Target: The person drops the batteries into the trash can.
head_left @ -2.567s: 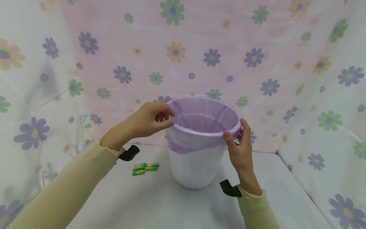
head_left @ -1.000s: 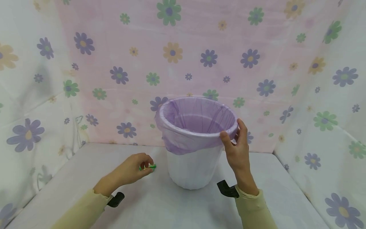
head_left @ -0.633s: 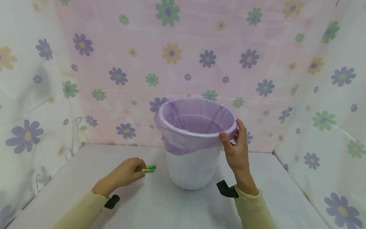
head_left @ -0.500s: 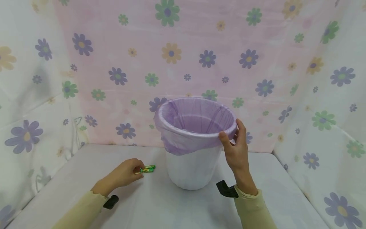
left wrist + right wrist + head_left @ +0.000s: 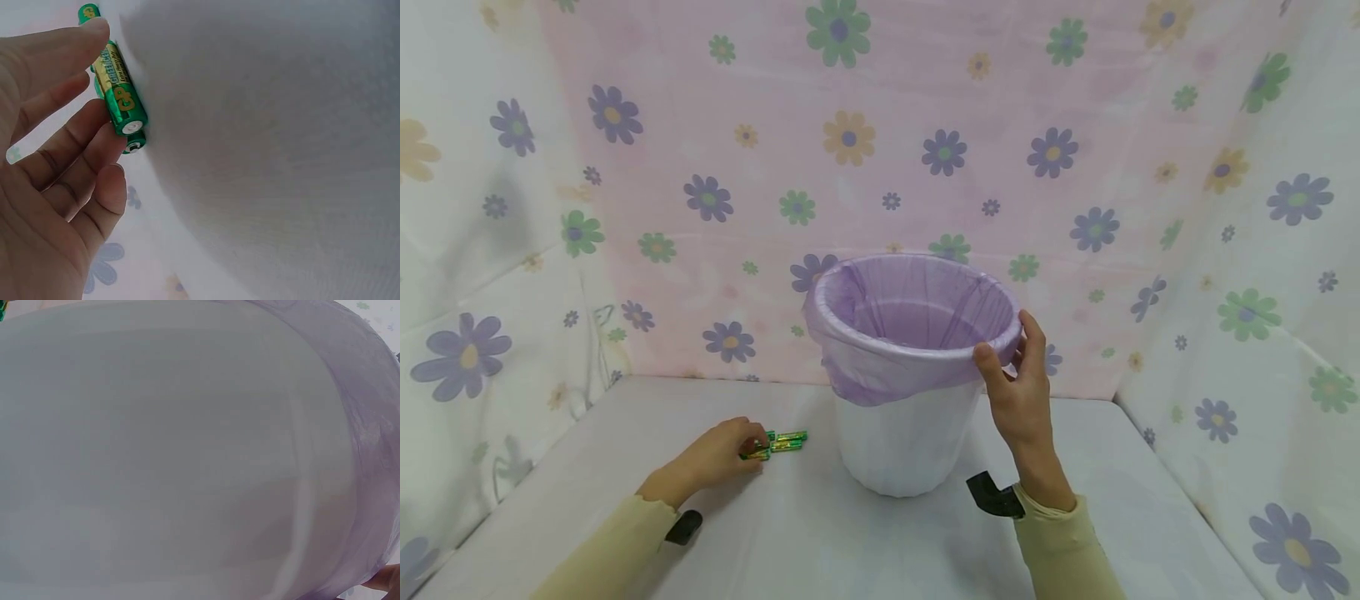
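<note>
My left hand (image 5: pixel 718 454) is low over a small group of green-and-gold GP batteries (image 5: pixel 787 447), left of the trash can. In the left wrist view, the thumb and loosely bent fingers lie around a battery (image 5: pixel 122 94); a second battery shows beneath it. Some fingertips seem to touch the nearer battery, but no firm pinch shows. My right hand (image 5: pixel 1024 400) holds the right rim of the white trash can (image 5: pixel 906 450), thumb in front and fingers at the side. A purple bin bag (image 5: pixel 887 375) lines the can and folds over its rim.
The can stands on a white-covered table (image 5: pixel 820 550). Flower-printed cloth (image 5: pixel 880 125) hangs behind and at both sides. The can's white wall (image 5: pixel 175 456) fills most of the right wrist view. Each cuff carries a black wrist mount (image 5: pixel 992 493).
My left hand came down from the can's left rim to the batteries, then slid left along them, uncovering the right-hand pair. My right hand keeps holding the rim.
</note>
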Available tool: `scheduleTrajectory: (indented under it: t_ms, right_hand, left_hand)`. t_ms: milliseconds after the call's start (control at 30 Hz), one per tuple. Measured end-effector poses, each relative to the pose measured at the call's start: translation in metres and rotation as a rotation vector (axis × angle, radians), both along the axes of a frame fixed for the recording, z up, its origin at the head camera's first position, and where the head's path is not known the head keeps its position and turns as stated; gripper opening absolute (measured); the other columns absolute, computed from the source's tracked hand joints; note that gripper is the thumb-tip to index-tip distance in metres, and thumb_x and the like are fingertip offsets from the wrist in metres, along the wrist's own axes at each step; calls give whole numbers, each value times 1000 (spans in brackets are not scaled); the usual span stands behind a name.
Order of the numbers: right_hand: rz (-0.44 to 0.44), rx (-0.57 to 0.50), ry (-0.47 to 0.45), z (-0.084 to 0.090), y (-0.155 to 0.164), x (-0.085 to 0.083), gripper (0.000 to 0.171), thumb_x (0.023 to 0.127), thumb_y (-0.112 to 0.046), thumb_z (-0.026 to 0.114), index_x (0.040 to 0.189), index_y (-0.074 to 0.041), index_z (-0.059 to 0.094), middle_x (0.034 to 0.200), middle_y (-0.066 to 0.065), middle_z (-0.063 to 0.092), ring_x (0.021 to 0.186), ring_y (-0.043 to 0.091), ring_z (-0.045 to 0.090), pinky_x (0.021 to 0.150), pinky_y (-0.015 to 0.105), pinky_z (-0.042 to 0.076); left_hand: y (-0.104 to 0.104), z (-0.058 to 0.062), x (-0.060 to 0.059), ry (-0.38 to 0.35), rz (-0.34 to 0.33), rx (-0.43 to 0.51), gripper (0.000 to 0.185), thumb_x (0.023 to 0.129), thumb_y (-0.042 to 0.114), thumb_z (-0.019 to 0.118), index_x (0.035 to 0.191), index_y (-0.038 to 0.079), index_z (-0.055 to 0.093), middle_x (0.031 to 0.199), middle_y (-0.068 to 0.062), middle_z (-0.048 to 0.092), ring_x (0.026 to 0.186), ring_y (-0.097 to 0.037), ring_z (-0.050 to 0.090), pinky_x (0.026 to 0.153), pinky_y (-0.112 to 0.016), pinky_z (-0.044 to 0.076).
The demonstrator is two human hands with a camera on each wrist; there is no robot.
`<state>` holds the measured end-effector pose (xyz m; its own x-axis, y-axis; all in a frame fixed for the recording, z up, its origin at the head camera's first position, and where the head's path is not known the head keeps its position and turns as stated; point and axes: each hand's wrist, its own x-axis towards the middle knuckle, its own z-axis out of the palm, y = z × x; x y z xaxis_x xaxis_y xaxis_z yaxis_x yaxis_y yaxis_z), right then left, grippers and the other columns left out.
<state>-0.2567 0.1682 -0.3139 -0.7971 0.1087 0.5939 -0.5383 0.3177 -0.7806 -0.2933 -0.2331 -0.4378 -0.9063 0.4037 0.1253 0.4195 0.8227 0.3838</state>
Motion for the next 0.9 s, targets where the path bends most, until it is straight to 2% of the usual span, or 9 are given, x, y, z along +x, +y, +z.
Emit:
scheduleTrajectory:
  t_ms: [133, 333, 533, 700, 900]
  right_hand:
    - [2, -2, 0, 0, 0, 0, 73, 91, -38, 61, 151, -25, 20, 142, 11, 39, 123, 27, 44, 98, 54, 40]
    - [4, -5, 4, 0, 0, 1, 74, 91, -38, 61, 151, -24, 19, 141, 12, 38, 123, 27, 44, 97, 54, 40]
    - [-2, -4, 9, 1, 0, 1, 74, 90, -38, 62, 151, -24, 20, 141, 13, 39, 121, 27, 46, 97, 54, 41]
    - [-6, 1, 4, 1, -1, 1, 74, 90, -37, 62, 150, -25, 20, 140, 12, 39, 121, 27, 46, 97, 53, 42]
    - [-1, -3, 3, 1, -1, 2, 74, 90, -37, 62, 150, -24, 20, 141, 12, 39, 122, 27, 45, 97, 53, 41]
  left_hand:
    - [-2, -3, 0, -10, 3, -1, 21, 77, 12, 79, 93, 11, 66, 78, 2, 50, 71, -13, 44, 66, -32, 40]
    - [0, -5, 0, -65, 23, 15, 21, 77, 12, 79, 92, 13, 65, 81, 5, 53, 74, -12, 47, 70, -33, 44]
    - [1, -5, 2, -117, -1, 70, 21, 78, 11, 78, 96, 10, 66, 78, 4, 53, 73, -13, 47, 64, -29, 42]
    - [1, -8, 1, -123, -30, 72, 19, 80, 11, 76, 97, 9, 66, 75, 4, 50, 70, -13, 45, 61, -27, 39]
    - [2, -10, 1, -131, -16, 66, 19, 80, 11, 76, 97, 11, 66, 75, 4, 50, 70, -12, 46, 61, -27, 39]
